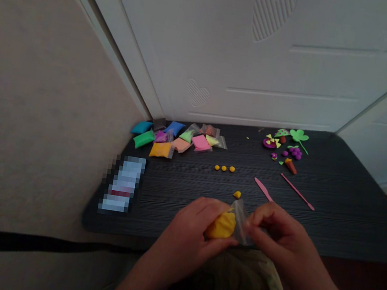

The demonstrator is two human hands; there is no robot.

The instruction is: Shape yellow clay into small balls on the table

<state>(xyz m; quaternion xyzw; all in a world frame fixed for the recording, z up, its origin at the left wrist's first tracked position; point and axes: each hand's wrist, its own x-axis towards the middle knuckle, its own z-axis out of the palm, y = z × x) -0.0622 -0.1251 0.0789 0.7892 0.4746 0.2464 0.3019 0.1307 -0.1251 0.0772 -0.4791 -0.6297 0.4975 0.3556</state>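
My left hand (198,230) is closed around a small clear zip bag of yellow modelling clay (223,226), near the table's front edge. At the bag's clear open-end side, the thumb and fingers of my right hand (277,232) pinch the plastic. Just beyond the bag lies a small yellow clay lump (237,194). Farther back, three little yellow clay balls (224,168) sit in a row. A pink plastic knife (263,189) lies partly behind my right hand, and a thin pink modelling tool (297,192) rests to its right.
Several bags of coloured clay (162,149) are grouped at the back left of the dark table (180,182). A phone with a blurred screen (122,184) lies at the left edge. Finished clay shapes, including a green clover (299,136) and purple grapes (294,153), stand back right. A white door (209,40) rises behind.
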